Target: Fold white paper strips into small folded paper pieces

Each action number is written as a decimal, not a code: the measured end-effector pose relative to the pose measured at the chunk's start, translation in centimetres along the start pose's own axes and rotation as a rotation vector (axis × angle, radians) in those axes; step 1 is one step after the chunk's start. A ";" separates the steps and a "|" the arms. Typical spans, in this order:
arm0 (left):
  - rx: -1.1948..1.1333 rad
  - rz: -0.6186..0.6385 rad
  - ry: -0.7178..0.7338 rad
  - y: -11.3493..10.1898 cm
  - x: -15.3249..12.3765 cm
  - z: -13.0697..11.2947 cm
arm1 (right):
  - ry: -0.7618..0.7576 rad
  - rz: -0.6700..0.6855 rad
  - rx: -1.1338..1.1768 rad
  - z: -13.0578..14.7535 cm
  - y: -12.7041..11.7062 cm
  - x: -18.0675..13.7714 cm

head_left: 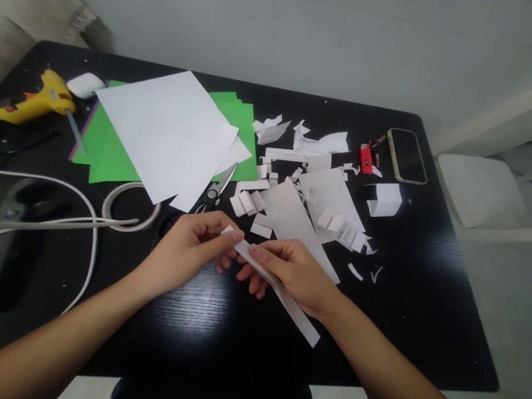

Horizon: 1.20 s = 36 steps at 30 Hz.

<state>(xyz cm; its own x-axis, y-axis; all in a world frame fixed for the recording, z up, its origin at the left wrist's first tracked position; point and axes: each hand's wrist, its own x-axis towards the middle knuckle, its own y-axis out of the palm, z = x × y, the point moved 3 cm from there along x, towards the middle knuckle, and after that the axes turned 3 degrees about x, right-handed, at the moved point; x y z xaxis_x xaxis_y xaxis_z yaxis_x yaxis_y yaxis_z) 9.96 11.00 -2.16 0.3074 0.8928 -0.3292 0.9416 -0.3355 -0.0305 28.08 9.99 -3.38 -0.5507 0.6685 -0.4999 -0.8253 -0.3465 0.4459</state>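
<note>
A narrow white paper strip (297,313) stretches between my two hands above the front half of the black table (243,349). My left hand (194,242) pinches its upper left end between thumb and fingers. Further along, my right hand (292,271) grips the strip with the thumb on top, and the free end slants down toward me. Scissors (213,194) lie just behind my left hand, partly covered by it. Small folded paper pieces (262,225) and larger white paper sheets (300,221) are spread behind my hands.
White sheets (166,131) lie over green sheets (114,160) at back left. Further left are a yellow glue gun (48,99), white cable (93,234) and pliers-like tool (6,247). A red lighter (366,158) and phone (406,156) rest at back right. A white stool (477,191) stands beyond.
</note>
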 end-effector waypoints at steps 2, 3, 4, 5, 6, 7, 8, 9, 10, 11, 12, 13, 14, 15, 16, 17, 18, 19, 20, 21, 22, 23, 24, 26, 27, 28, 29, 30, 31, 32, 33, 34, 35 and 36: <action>-0.002 -0.024 -0.003 -0.3 0.0 0.0 | 0.013 0.011 0.003 -0.1 0.0 0.0; 0.006 -0.031 0.001 -0.4 0.0 -0.1 | 0.015 0.019 0.002 -0.1 -0.1 0.0; 0.016 -0.032 0.005 -0.5 0.1 -0.1 | 0.012 0.026 0.000 -0.1 -0.1 0.0; 0.025 -0.030 0.008 -0.6 0.1 -0.2 | 0.007 0.032 -0.004 -0.1 -0.2 0.0; 0.029 -0.024 0.010 -0.7 0.1 -0.2 | 0.000 0.033 -0.011 0.0 -0.2 0.0; 0.029 -0.018 0.009 -0.7 0.2 -0.3 | -0.006 0.033 -0.020 0.0 -0.2 0.0; 0.027 -0.012 0.007 -0.7 0.2 -0.3 | -0.011 0.029 -0.031 0.0 -0.3 0.0; 0.024 -0.007 0.005 -0.8 0.2 -0.3 | -0.014 0.026 -0.043 0.1 -0.3 0.0; 0.022 -0.002 0.002 -0.8 0.3 -0.3 | -0.018 0.023 -0.054 0.1 -0.3 0.0; 0.025 0.000 0.000 -0.8 0.3 -0.2 | -0.020 0.021 -0.063 0.1 -0.3 0.0; 0.029 0.000 -0.001 -0.9 0.3 -0.2 | -0.022 0.019 -0.068 0.1 -0.3 0.0; 0.036 0.000 -0.001 -0.9 0.3 -0.2 | -0.023 0.019 -0.072 0.1 -0.3 0.0; 0.044 -0.001 0.001 -0.9 0.3 -0.2 | -0.024 0.017 -0.073 0.1 -0.2 0.0; 0.053 -0.002 0.004 -0.9 0.2 -0.2 | -0.023 0.016 -0.074 0.2 -0.2 0.0; 0.062 -0.003 0.009 -0.9 0.2 -0.3 | -0.021 0.013 -0.074 0.2 -0.2 0.0; 0.074 -0.002 0.014 -0.9 0.2 -0.3 | -0.016 0.012 -0.074 0.2 -0.2 -0.1; 0.085 -0.002 0.020 -0.9 0.2 -0.4 | -0.011 0.010 -0.074 0.2 -0.2 -0.1; 0.097 -0.003 0.024 -1.0 0.1 -0.5 | -0.005 0.008 -0.074 0.2 -0.2 -0.1; 0.107 -0.009 0.027 -1.1 0.1 -0.6 | 0.002 0.008 -0.071 0.2 -0.2 -0.1; 0.112 -0.018 0.029 -1.2 0.1 -0.7 | 0.011 0.010 -0.067 0.2 -0.2 -0.2; 0.112 -0.031 0.030 -1.3 0.1 -0.8 | 0.019 0.013 -0.062 0.3 -0.1 -0.2; 0.111 -0.050 0.031 -1.4 0.1 -0.8 | 0.025 0.017 -0.054 0.3 -0.1 -0.2; 0.109 -0.072 0.028 -1.5 0.1 -0.9 | 0.030 0.022 -0.046 0.3 -0.1 -0.2; 0.083 -0.114 0.016 -1.6 0.1 -0.8 | 0.032 0.035 -0.028 0.3 0.0 -0.2; 0.049 -0.126 0.006 -1.5 0.2 -0.7 | 0.028 0.037 -0.020 0.3 0.0 -0.2; 0.002 -0.128 -0.010 -1.3 0.2 -0.5 | 0.023 0.038 -0.014 0.3 0.1 -0.2; -0.057 -0.117 -0.025 -1.0 0.1 -0.2 | 0.020 0.038 -0.010 0.3 0.1 -0.2; -0.106 -0.091 -0.049 -0.6 0.1 0.0 | 0.015 0.035 -0.007 0.2 0.1 -0.2; -0.140 -0.059 -0.071 -0.1 0.1 0.2 | 0.010 0.033 -0.005 0.2 0.1 -0.2; -0.151 -0.030 -0.089 0.3 0.1 0.4 | 0.006 0.033 -0.004 0.1 0.1 -0.2; -0.152 -0.008 -0.104 0.6 0.1 0.5 | 0.001 0.036 -0.003 0.0 0.1 -0.1; -0.148 0.004 -0.112 0.8 0.1 0.5 | -0.002 0.043 -0.002 0.0 0.1 -0.1; -0.146 0.008 -0.116 1.0 0.0 0.5 | -0.005 0.050 -0.001 -0.1 0.1 -0.1; -0.145 0.005 -0.118 1.0 0.0 0.5 | -0.004 0.059 0.000 -0.1 0.1 -0.1</action>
<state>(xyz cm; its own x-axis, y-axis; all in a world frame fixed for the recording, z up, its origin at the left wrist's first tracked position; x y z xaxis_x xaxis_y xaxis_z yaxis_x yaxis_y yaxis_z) 10.89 10.54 -2.63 0.3019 0.8468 -0.4378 0.9527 -0.2853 0.1052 28.05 9.82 -3.33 -0.5978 0.6497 -0.4696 -0.7914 -0.3851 0.4747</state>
